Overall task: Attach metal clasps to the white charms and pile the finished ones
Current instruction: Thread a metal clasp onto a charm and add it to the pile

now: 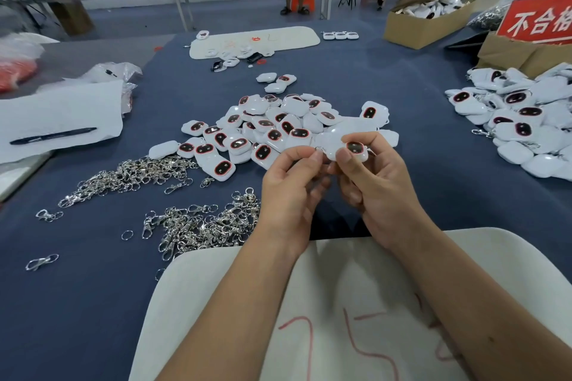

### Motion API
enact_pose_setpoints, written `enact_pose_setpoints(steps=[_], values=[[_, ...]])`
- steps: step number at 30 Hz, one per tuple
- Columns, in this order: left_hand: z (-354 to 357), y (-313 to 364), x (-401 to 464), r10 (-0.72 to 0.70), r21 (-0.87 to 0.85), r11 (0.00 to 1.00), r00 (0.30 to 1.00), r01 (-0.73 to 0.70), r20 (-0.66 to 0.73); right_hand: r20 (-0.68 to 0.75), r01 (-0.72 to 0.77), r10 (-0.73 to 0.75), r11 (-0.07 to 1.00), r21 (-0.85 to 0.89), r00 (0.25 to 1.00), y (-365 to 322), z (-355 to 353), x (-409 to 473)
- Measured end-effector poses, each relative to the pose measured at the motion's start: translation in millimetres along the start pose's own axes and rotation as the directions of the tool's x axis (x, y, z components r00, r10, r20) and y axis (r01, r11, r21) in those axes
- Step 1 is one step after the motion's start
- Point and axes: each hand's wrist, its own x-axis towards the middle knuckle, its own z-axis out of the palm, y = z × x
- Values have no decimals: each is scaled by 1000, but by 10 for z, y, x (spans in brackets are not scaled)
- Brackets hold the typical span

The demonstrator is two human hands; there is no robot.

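My right hand (376, 182) grips a white charm (353, 148) with a dark red-rimmed oval face, held above the blue table. My left hand (294, 185) pinches a small metal clasp (320, 150) right at the charm's left edge; most of the clasp is hidden by my fingers. A heap of loose white charms (272, 130) lies just beyond my hands. Two spreads of silver clasps lie to the left, one further off (130, 176) and one nearer (201, 226). A pile of charms with clasps on them (523, 120) sits at the right.
A white board (340, 303) with red marks lies under my forearms. A black pen (52, 135) rests on white paper at the left. Cardboard boxes (427, 22) and a red sign (538, 20) stand at the back right. Another white board (288, 37) lies further back.
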Motion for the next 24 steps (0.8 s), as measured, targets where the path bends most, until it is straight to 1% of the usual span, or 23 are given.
enact_pose_setpoints(steps=[3, 7, 9, 11, 13, 15, 17, 20, 21, 22, 23, 24], values=[[7, 3, 10, 76, 1, 997, 996, -76, -52, 0, -4, 4, 1000, -2, 1000, 14, 5, 5], [9, -10, 18, 143, 75, 988, 985, -136, -93, -12, -8, 8, 1000, -18, 1000, 28, -8, 6], [-5, 0, 31, 171, 128, 979, 980, -158, -101, -11, -16, 16, 1000, -6, 1000, 26, -6, 2], [-23, 13, 45, 214, 222, 956, 973, -190, -89, -18, -28, 29, 1000, 8, 999, 12, -2, -2], [-51, 23, 65, 269, 338, 911, 962, -237, -52, -37, -37, 38, 999, 26, 999, 0, -1, 0], [-87, 45, 84, 329, 458, 836, 944, -304, 25, -66, -45, 47, 998, 36, 997, -10, 5, 3], [-131, 77, 102, 363, 568, 733, 922, -374, 138, -100, -61, 64, 998, 32, 993, -12, 11, 7], [-200, 127, 116, 342, 699, 562, 893, -443, 292, -155, -97, 94, 995, -10, 984, -12, 19, 17], [-217, 138, 121, 333, 717, 534, 891, -449, 310, -162, -105, 99, 994, -26, 982, -12, 23, 20], [-223, 141, 124, 335, 720, 528, 889, -451, 311, -165, -110, 102, 993, -39, 981, -12, 27, 24], [-210, 129, 121, 349, 712, 543, 891, -445, 290, -165, -111, 102, 993, -48, 981, -12, 34, 28], [-180, 97, 111, 364, 690, 588, 900, -422, 240, -166, -106, 96, 993, -53, 981, -12, 38, 32]])
